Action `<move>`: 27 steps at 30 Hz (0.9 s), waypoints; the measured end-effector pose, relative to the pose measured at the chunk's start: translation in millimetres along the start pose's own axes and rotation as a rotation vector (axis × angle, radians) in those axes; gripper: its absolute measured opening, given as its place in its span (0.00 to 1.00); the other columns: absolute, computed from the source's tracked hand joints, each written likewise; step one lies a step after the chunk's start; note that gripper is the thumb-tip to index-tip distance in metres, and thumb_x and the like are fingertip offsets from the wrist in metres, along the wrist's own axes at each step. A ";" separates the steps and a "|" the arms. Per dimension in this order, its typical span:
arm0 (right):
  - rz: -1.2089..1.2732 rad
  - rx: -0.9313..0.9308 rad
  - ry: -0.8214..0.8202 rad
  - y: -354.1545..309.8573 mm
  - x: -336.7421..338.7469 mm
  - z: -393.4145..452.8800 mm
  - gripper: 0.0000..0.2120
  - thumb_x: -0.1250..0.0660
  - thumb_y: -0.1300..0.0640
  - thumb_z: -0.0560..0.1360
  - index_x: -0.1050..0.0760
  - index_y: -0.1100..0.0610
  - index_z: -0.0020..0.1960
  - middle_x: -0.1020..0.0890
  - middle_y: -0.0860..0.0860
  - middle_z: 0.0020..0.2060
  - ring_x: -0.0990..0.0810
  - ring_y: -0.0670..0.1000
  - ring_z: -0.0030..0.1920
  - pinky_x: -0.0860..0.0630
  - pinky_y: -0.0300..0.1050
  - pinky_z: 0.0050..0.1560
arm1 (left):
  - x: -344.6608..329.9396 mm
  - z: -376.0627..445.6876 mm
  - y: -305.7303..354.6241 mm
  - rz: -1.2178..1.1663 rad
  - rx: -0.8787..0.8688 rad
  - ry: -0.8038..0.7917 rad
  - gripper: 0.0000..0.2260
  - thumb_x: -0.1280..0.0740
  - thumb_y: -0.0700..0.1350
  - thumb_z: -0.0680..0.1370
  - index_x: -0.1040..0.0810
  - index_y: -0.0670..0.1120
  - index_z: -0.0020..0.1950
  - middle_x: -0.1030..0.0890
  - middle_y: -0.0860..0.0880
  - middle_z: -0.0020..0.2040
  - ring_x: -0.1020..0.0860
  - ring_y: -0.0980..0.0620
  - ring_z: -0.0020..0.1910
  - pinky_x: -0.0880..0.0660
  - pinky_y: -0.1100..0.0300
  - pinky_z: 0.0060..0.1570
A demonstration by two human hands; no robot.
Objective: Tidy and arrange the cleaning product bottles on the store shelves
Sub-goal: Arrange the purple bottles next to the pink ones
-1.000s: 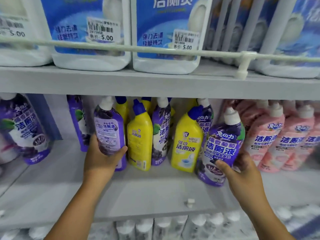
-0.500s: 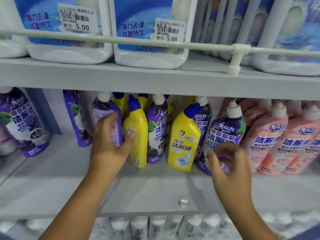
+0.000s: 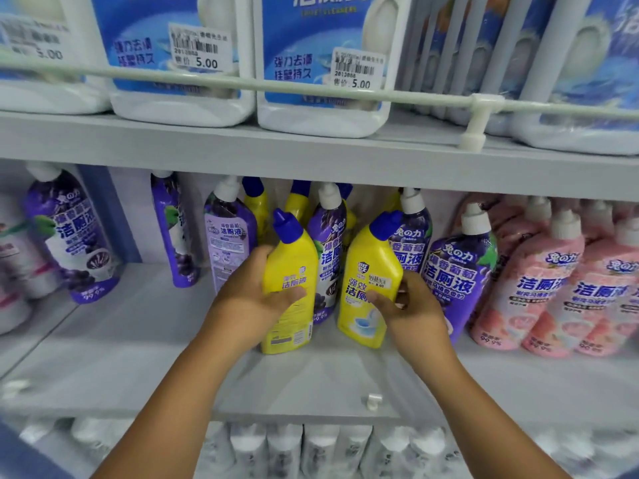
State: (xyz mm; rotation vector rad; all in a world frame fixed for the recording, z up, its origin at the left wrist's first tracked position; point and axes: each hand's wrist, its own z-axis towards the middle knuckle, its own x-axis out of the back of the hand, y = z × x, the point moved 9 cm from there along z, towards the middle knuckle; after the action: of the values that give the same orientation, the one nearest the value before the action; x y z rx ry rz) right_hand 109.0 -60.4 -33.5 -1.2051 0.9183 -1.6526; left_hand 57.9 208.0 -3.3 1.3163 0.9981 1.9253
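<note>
Two yellow bottles with blue caps stand at the front of the middle shelf (image 3: 138,357). My left hand (image 3: 249,302) grips the left yellow bottle (image 3: 294,267) round its lower body. My right hand (image 3: 411,305) grips the right yellow bottle (image 3: 370,271), thumb across its label. Between them stands a purple bottle (image 3: 328,243). Another purple bottle (image 3: 230,236) with its back label facing out stands just left of my left hand. A purple bottle (image 3: 456,271) leans just right of my right hand.
Pink bottles (image 3: 539,281) fill the shelf's right part. More purple bottles (image 3: 69,236) stand at the left, more yellow ones behind. Large white jugs (image 3: 321,63) sit on the upper shelf behind a rail (image 3: 415,96). White caps (image 3: 311,444) show on the shelf below.
My left hand left the back-label purple bottle and took the left yellow bottle. My right hand let go of the leaning purple bottle and took the right yellow bottle.
</note>
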 end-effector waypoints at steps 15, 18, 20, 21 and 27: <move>0.140 0.107 -0.358 -98.4 -200.6 -59.2 0.13 0.23 0.51 0.68 0.23 0.44 0.48 0.14 0.46 0.45 0.15 0.46 0.47 0.18 0.49 0.52 | 202.9 -20.1 -101.4 -0.016 0.132 0.501 0.22 0.21 0.52 0.70 0.24 0.62 0.61 0.16 0.54 0.49 0.17 0.46 0.49 0.20 0.47 0.54; 0.113 0.124 -0.365 -101.8 -245.0 -59.3 0.11 0.24 0.52 0.71 0.24 0.49 0.49 0.15 0.49 0.43 0.16 0.48 0.45 0.19 0.49 0.50 | 220.4 -11.0 -119.0 0.022 0.159 0.548 0.20 0.22 0.50 0.72 0.22 0.55 0.63 0.17 0.51 0.50 0.18 0.43 0.51 0.21 0.48 0.54; 0.106 0.135 -0.367 -105.1 -258.4 -59.7 0.13 0.25 0.51 0.73 0.25 0.52 0.53 0.16 0.49 0.46 0.17 0.51 0.48 0.20 0.52 0.52 | 225.2 -2.5 -127.5 0.001 0.161 0.547 0.19 0.23 0.45 0.75 0.22 0.50 0.65 0.18 0.48 0.51 0.19 0.43 0.51 0.24 0.51 0.51; 0.116 0.131 -0.371 -106.6 -262.0 -58.8 0.12 0.25 0.53 0.74 0.24 0.53 0.53 0.16 0.49 0.46 0.17 0.50 0.48 0.20 0.51 0.53 | 225.2 1.6 -128.8 0.008 0.158 0.532 0.18 0.24 0.45 0.76 0.22 0.50 0.65 0.18 0.48 0.52 0.19 0.44 0.50 0.25 0.52 0.51; 0.196 0.050 -0.360 -98.8 -233.6 -64.6 0.14 0.23 0.59 0.73 0.26 0.44 0.46 0.18 0.43 0.43 0.18 0.42 0.44 0.21 0.41 0.52 | 220.2 -10.3 -120.2 0.110 0.069 0.668 0.19 0.26 0.47 0.76 0.25 0.49 0.65 0.19 0.43 0.56 0.20 0.39 0.53 0.23 0.45 0.57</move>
State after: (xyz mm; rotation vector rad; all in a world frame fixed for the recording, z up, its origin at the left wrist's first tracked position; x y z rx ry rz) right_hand 60.9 196.8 -35.5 -1.2823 0.7376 -1.2451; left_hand -17.8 447.4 2.2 0.7670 1.3266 2.5066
